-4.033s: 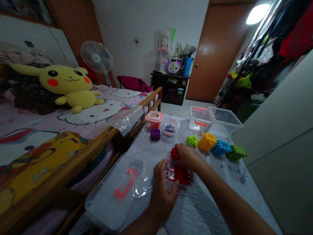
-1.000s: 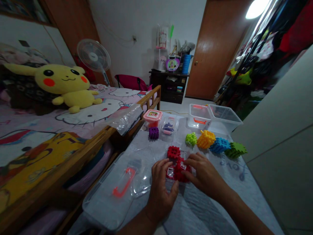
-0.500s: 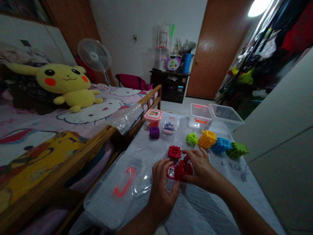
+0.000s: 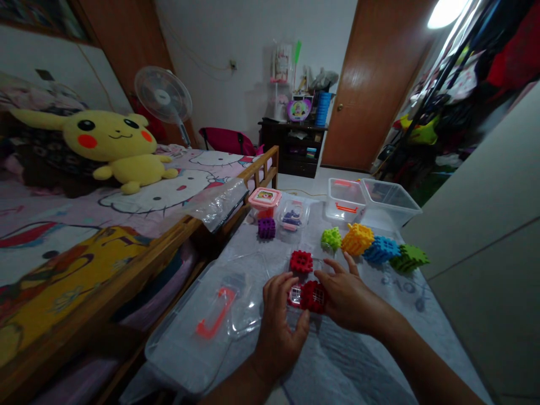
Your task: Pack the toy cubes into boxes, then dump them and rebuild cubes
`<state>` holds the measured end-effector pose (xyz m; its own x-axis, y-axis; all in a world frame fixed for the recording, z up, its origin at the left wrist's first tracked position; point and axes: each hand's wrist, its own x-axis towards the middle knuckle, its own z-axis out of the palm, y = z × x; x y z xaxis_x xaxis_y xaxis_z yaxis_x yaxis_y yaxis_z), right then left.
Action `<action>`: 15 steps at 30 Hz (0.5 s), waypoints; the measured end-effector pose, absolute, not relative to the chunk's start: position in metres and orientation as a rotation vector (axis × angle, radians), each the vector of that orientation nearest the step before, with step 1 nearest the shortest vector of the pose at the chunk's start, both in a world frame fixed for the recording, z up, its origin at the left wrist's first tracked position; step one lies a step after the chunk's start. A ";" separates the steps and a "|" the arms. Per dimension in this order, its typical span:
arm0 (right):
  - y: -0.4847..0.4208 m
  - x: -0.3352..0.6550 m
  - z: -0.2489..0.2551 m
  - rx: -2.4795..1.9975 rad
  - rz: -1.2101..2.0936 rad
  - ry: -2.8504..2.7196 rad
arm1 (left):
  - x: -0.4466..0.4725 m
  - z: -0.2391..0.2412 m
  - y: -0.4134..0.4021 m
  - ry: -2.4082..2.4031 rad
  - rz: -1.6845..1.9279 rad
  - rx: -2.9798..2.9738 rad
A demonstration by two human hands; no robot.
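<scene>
Red blocks (image 4: pixel 313 296) lie in a clear box (image 4: pixel 317 264) on the table (image 4: pixel 363 365), between the left hand (image 4: pixel 280 323), thumb and fingers apart, and the right hand (image 4: pixel 348 294) (whether it pinches, I cannot tell).

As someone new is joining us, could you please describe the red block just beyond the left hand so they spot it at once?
From the bed, look right past its wooden rail to the cloth-covered table. There, beyond the left hand, sits a red block with notched edges. Unlike the red pieces nearer the person, no finger covers it.
</scene>
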<state>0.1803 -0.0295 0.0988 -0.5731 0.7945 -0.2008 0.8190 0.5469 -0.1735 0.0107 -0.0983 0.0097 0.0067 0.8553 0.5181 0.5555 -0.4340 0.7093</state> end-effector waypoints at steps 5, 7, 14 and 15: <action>-0.023 0.179 0.097 1.287 -0.415 2.631 | 0.011 0.009 -0.098 1.460 1.395 1.991; -0.019 0.179 0.097 1.250 -0.448 2.622 | 0.011 0.009 -0.098 1.457 1.397 1.987; -0.015 0.179 0.101 1.290 -0.619 2.586 | 0.011 0.006 -0.098 1.438 1.373 1.959; -0.015 0.180 0.101 1.304 -0.635 2.579 | 0.011 0.006 -0.098 1.438 1.374 1.959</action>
